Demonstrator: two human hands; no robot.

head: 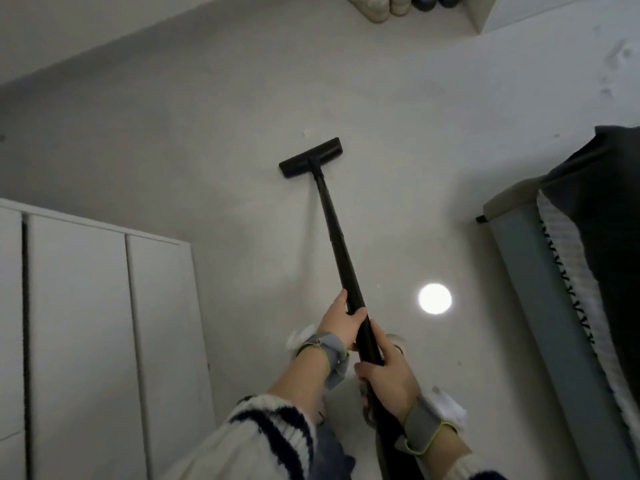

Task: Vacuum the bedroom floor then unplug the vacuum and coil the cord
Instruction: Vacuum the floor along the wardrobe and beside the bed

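A black vacuum wand slants from my hands out to its flat black floor head, which rests on the pale grey floor in the middle of the view. My left hand is wrapped around the wand higher up the tube. Just below it, my right hand grips the same wand. Both wrists wear grey straps. The vacuum's body, cord and plug are out of sight.
White cabinet doors stand at the left. A bed with a grey frame and dark cover lies at the right. Shoes line the far wall. A round light reflection shines on the floor.
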